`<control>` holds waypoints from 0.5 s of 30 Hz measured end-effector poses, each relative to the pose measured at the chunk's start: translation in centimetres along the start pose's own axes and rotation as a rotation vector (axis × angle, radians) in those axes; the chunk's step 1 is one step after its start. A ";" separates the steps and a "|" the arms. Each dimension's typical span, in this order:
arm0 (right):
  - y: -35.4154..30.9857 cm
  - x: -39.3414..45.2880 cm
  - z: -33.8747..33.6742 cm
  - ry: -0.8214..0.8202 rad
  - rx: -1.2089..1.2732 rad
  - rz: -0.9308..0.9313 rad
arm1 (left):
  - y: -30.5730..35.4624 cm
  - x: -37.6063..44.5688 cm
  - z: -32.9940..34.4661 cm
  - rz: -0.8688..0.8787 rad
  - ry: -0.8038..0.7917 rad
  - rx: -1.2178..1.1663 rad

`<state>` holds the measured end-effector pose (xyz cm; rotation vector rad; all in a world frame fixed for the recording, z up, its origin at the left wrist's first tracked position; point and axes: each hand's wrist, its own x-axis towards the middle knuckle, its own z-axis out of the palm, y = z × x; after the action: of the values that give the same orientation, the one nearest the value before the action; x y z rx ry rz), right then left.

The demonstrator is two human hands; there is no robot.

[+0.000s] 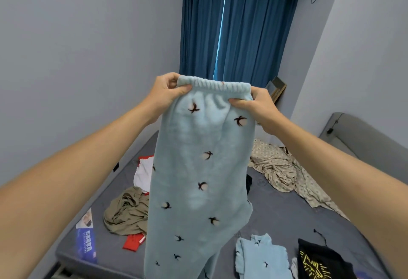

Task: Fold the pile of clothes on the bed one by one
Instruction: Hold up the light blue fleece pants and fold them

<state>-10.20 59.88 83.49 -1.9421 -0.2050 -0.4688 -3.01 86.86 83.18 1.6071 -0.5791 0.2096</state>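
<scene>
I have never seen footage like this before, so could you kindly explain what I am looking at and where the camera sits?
There is no machine here: a person wears one wide-angle camera on the head, looking forward and down, so the two bare arms reach into view from below. The left hand and right hand each pinch an end of the waistband of light blue fleece trousers with a bird pattern, holding them up so they hang over the bed. On the bed lie a matching blue top, a black garment, a khaki one, a white and red one, a red one and a patterned beige cloth. Behind are blue curtains.
</scene>
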 end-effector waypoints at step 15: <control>33.0 12.7 5.9 -0.072 0.110 0.387 | -32.3 11.8 7.1 -0.307 -0.055 0.135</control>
<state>14.33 50.83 58.93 -1.8355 0.0988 -0.1287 21.17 77.81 59.41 1.8140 -0.3592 -0.0254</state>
